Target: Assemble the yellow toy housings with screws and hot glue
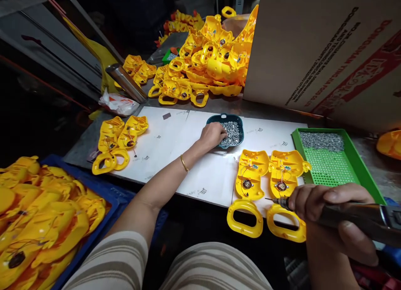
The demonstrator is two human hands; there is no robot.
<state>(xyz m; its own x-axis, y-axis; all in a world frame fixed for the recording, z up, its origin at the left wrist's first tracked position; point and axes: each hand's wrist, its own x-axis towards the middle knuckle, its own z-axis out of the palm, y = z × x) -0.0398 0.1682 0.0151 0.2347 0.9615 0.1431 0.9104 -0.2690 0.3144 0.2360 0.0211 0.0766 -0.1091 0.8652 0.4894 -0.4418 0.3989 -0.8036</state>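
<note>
My left hand (213, 136) reaches into a dark teal tray (242, 135) of small silver screws (232, 133), its fingers bent down at the screws; what they pinch, if anything, is too small to tell. My right hand (335, 210) is wrapped round a dark power screwdriver (357, 217), whose thin bit points left. Beyond the bit lie two open yellow plastic shells (252, 173) (285, 173) with round speakers and wires inside. Their yellow ring handles (244, 219) (286, 223) hang over the table's front edge.
A green perforated tray (360, 169) with screws stands right. Two yellow shells (125, 135) lie left on the white board (175, 156). Behind are piled shells (216, 60), a metal cylinder (127, 83) and a large carton (313, 52). A blue crate (120, 202) of yellow parts is lower left.
</note>
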